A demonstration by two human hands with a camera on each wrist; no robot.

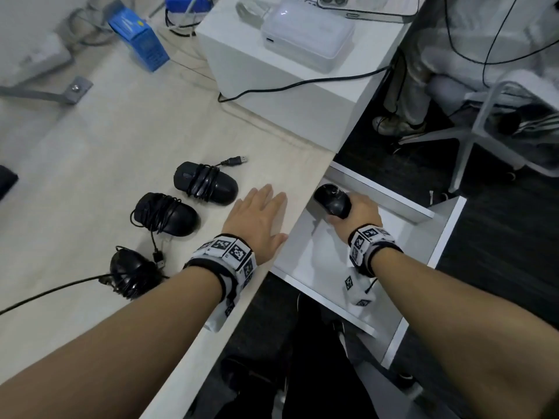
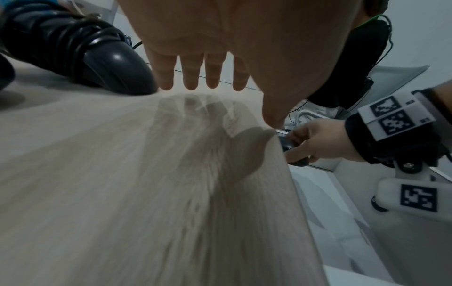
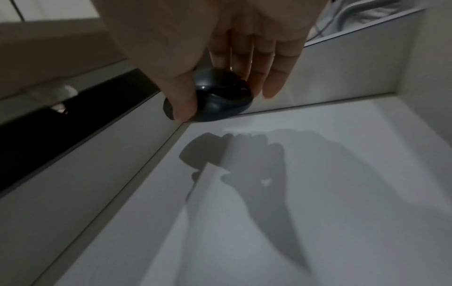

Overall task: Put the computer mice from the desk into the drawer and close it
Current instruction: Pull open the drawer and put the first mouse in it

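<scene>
Open drawer (image 1: 393, 204): right hand (image 1: 360, 213) holds mouse (image 1: 332, 199), nose toward far-left corner.

Four black computer mice in all: three cord-wrapped on the desk (image 1: 90, 140), namely the far mouse (image 1: 205, 183), the middle mouse (image 1: 166, 214) and the near mouse (image 1: 132, 274), and one held mouse (image 1: 332, 200) over the one open drawer (image 1: 305, 258). Two hands: the left hand (image 1: 257, 219) and the right hand (image 1: 360, 214), each with one marker-tagged wristband. Also one blue box (image 1: 139, 37), one white box (image 1: 272, 74) carrying one white device (image 1: 308, 34), and one phone (image 1: 369, 4).
</scene>
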